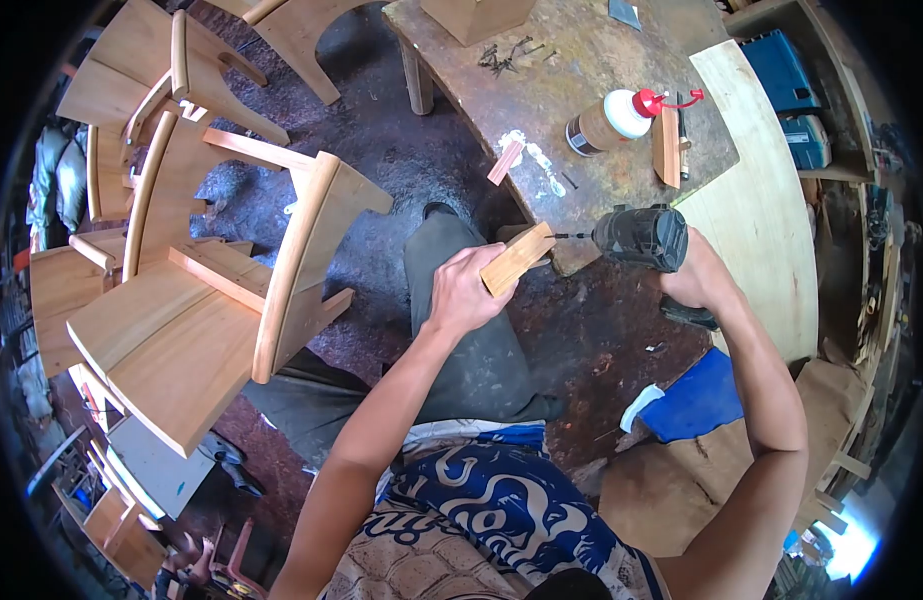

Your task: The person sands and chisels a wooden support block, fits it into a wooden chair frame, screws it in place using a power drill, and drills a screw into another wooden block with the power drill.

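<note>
My left hand [463,290] is closed around a small wooden block [517,259], held tilted over my leg at the near corner of the worktable. Gripped in my right hand [697,272] is a black power drill [641,238], pointing left. Its thin bit reaches to the block's upper right end; whether the tip is inside the wood I cannot tell. On the table [621,70] beyond stand a glue bottle [611,122] with a red cap and, beside it, a narrow wood strip [666,148]. A short pinkish wood piece [505,162] lies by smeared white glue at the table's edge.
Several wooden chairs [181,340] crowd the left side, one close to my left arm. A pile of dark screws [511,56] lies on the table near a wooden box [476,18]. A pale curved board [766,220] and shelves with blue cases [778,70] stand at right. Blue cloth [699,397] lies below.
</note>
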Tool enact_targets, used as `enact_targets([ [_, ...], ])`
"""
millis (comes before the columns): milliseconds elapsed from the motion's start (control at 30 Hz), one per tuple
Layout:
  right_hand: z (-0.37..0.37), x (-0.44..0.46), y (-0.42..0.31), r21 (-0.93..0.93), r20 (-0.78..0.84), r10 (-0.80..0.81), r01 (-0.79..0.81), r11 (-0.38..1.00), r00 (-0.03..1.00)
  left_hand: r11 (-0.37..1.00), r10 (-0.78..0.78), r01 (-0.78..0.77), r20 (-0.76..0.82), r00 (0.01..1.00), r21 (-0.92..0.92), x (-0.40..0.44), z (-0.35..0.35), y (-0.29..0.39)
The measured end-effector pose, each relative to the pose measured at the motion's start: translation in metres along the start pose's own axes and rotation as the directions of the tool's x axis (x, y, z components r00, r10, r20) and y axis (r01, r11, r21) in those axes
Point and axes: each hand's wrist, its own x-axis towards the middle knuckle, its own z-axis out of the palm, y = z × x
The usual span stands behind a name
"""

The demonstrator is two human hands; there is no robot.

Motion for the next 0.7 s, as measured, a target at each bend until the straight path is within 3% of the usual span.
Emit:
enact_targets([
  [700,0.011,0.003,0.008,-0.055,0.043,0.096,-0.093,0.994,0.994,1.0,-0.009,0.009,-0.01,1.0,-0.002,0.0,0.001,-0.002],
])
